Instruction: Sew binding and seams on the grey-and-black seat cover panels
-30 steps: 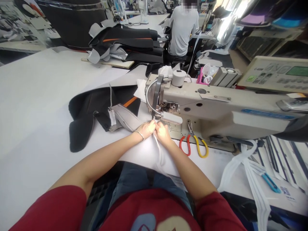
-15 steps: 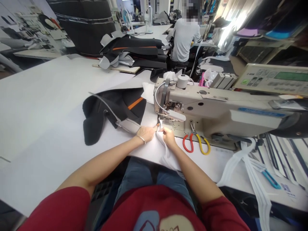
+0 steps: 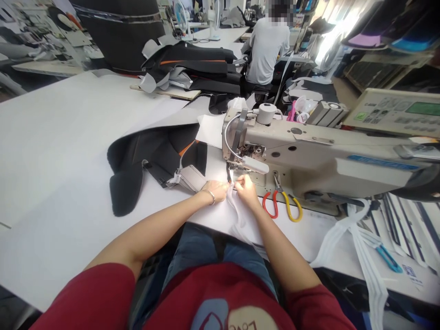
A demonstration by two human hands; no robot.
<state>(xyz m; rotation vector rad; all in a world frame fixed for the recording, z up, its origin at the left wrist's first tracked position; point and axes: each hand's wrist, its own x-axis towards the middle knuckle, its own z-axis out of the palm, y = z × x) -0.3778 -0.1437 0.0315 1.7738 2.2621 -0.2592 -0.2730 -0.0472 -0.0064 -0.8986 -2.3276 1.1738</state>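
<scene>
Right hand: fingertips pinched on white strip, likely keeping it straight
Left hand: fingers curled at strip's left edge, can't tell grip; probably steadying
White strip: frame centre, below sewing machine head
Snips: right of centre, handles nearward, presumably for quick reach
Black panel: left of centre, on table
</scene>
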